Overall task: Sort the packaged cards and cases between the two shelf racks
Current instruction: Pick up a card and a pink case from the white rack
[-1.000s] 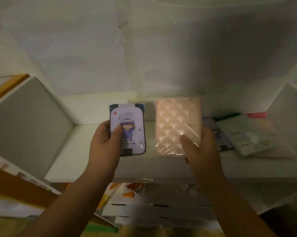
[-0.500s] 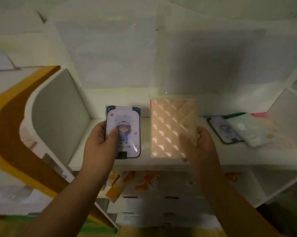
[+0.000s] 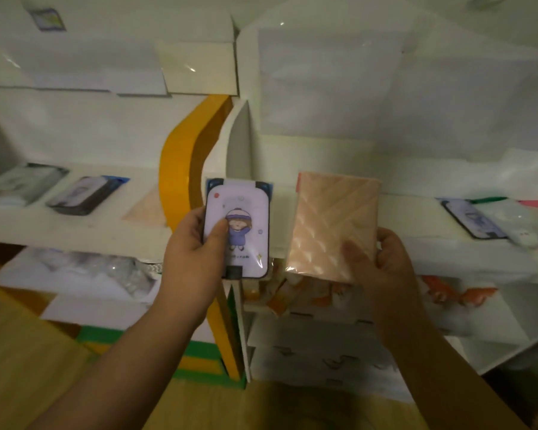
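The left hand (image 3: 193, 252) grips the cartoon case (image 3: 237, 231), the right hand (image 3: 382, 262) the pink packet (image 3: 332, 225), both upright, the left rack (image 3: 75, 225) nearer the case.

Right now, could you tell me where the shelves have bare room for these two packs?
Left shelf: bare front strip, before the dark case and peach pack. Right shelf: bare up to the cartoon case; its far right is crowded.

Only 1 view: head-worn, wide-angle, aimed forward and down from close range. Faced the junction of 2 shelf racks (image 3: 199, 169) at frame centre; forearms entered from the lower edge, floor along the bottom left.
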A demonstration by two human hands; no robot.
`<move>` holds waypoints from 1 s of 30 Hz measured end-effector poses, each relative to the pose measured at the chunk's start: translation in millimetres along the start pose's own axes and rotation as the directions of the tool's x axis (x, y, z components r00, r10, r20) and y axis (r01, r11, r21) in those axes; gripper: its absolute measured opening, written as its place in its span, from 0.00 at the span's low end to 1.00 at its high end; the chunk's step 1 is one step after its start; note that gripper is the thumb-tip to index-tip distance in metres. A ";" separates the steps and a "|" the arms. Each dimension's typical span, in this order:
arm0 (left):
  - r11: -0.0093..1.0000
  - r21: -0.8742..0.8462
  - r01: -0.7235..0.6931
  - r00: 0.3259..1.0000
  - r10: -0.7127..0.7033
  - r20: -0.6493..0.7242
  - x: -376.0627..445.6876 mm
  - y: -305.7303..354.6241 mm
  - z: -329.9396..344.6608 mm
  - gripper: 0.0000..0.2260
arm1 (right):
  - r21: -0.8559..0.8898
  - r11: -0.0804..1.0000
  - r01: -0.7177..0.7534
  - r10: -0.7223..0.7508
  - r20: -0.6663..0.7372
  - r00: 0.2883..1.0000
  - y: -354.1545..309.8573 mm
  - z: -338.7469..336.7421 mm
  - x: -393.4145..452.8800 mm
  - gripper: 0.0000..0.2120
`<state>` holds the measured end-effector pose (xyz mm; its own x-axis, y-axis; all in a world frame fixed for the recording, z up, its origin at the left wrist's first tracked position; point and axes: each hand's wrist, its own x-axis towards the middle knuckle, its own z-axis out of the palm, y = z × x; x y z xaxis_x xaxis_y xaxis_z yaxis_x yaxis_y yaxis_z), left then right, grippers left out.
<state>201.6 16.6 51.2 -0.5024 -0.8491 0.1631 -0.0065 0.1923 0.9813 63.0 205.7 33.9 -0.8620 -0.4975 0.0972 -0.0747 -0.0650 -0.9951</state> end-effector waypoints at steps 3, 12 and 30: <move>1.000 0.008 -0.003 0.999 0.003 -0.032 -7.7 -2.4 -43.5 0.08 | 0.013 1.000 -0.013 0.012 0.043 0.999 0.0 35.8 -17.3 0.16; 0.998 0.039 0.040 0.982 -0.032 -0.187 -18.9 -16.4 -163.5 0.06 | 0.075 0.996 -0.055 0.034 0.258 0.966 -3.1 136.4 -49.5 0.12; 0.995 0.009 0.102 0.923 -0.091 -0.374 8.8 -49.6 -276.5 0.06 | 0.137 0.988 -0.068 0.009 0.389 0.921 14.6 281.4 -42.4 0.16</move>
<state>436.6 -136.4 32.2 -0.1397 -0.9852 0.0995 -0.0656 0.1095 0.9918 239.6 -17.6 20.6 -0.5995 -0.7956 0.0879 0.0531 -0.1491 -0.9874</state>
